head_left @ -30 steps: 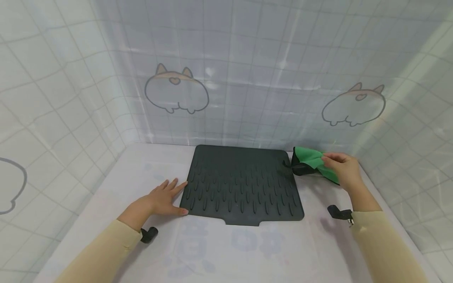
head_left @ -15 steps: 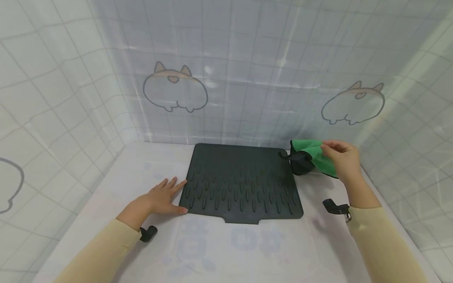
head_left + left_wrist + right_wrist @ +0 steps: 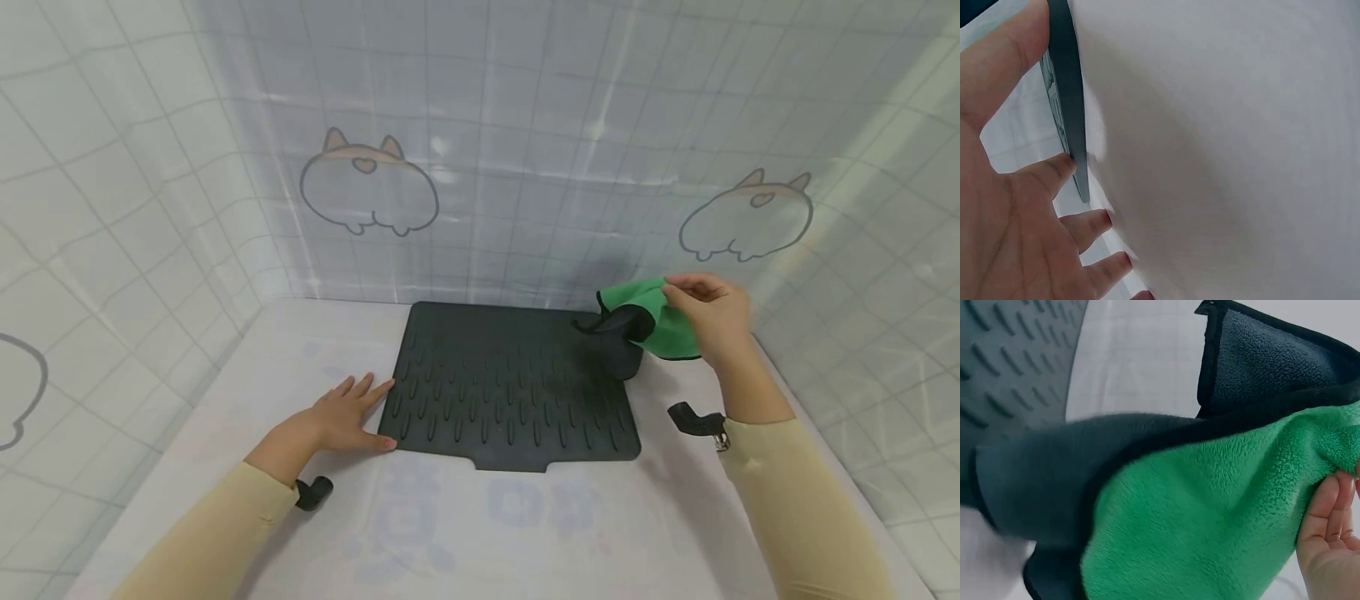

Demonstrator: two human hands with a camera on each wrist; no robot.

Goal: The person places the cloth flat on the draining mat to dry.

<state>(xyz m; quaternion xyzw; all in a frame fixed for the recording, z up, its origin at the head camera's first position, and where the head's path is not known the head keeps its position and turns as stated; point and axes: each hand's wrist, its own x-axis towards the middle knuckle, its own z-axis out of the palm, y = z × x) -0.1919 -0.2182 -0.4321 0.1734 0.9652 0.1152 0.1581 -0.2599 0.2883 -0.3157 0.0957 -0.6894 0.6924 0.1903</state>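
A dark ridged mat (image 3: 502, 383) with a small tab at its front edge lies on the table. My left hand (image 3: 337, 421) is spread on the table at the mat's left edge; in the left wrist view its thumb and index fingertip touch the mat's edge (image 3: 1069, 94). Between thumb and fingers, my right hand (image 3: 712, 321) pinches a cloth (image 3: 678, 333), green on one side and dark grey on the other, with black edging. Raised above the table, the cloth hangs folded, its dark end over the mat's back right corner. Close up, its fleecy green side (image 3: 1191, 512) faces the right wrist camera.
A white tabletop (image 3: 450, 533) with faint prints surrounds the mat. Behind it rises a tiled-pattern sheet (image 3: 510, 167) with cartoon animal outlines, and similar sheets stand at the left and right. A black wrist strap piece (image 3: 697, 421) sticks out by the right sleeve.
My right hand has lifted the cloth and moved left, bringing its dark end over the mat's back right corner. The left hand has stayed in place.
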